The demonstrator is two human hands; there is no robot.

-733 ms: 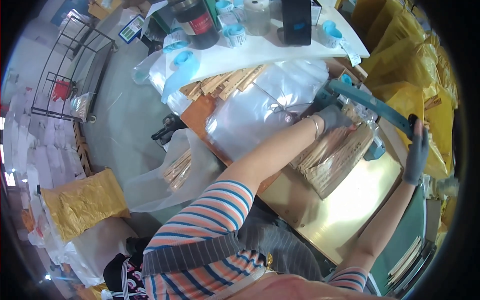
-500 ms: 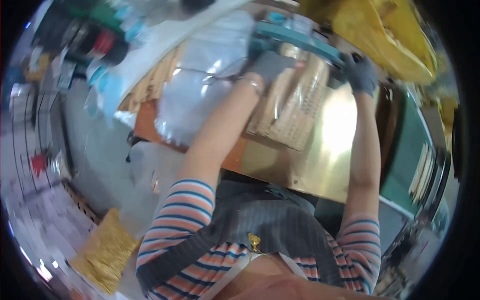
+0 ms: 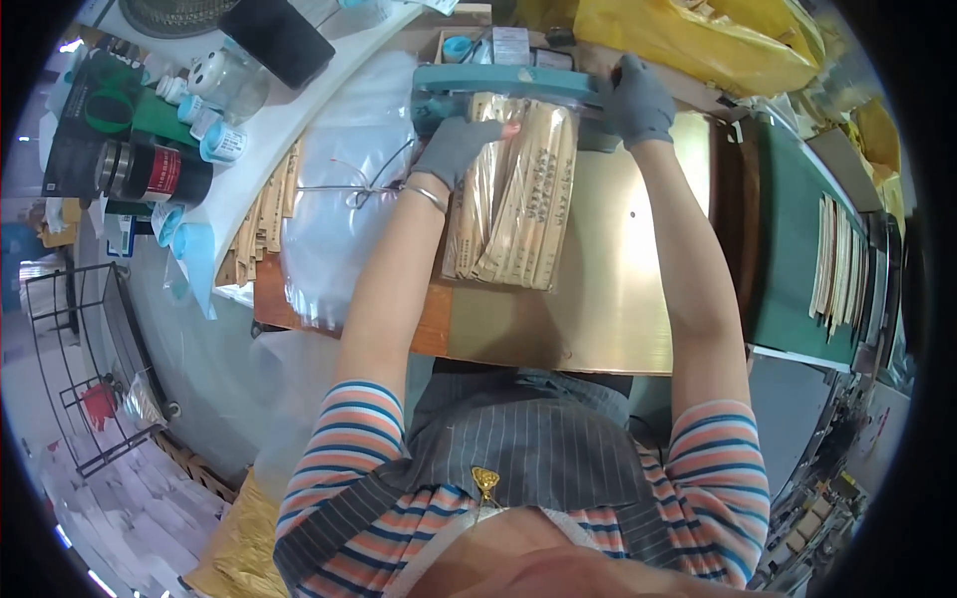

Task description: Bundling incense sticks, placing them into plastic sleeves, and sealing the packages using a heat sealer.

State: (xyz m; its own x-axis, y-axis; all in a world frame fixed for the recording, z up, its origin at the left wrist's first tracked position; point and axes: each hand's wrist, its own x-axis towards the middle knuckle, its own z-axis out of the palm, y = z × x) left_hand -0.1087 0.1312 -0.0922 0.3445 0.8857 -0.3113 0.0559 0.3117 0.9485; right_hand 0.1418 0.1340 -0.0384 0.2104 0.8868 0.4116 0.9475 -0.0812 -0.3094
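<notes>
A clear plastic bag of slim, kraft-paper-wrapped sticks (image 3: 518,214) lies on the brass-coloured tabletop, its far end up against a teal bag sealer (image 3: 508,82). My left hand (image 3: 451,151), in a grey glove with the thumb tip bare, grips the bag near that far end, thumb on top. Gloved in grey too, my right hand (image 3: 638,105) is closed round the right end of the sealer's long bar; its fingers partly hide that end. The bar lies across the bag's far edge, and its underside is hidden.
Flat clear plastic bags (image 3: 349,199), tied with dark string, lie left of the pack. Beyond them a white ledge holds a phone (image 3: 277,42), a jar and a dark flask (image 3: 155,172). Yellow plastic (image 3: 698,45) bulges at the far right; a green surface (image 3: 788,249) lies right.
The view has shifted and sharpened, so the pack, sealer and both hands appear further left. Both hands keep their places, left on the bag and right at the bar's end.
</notes>
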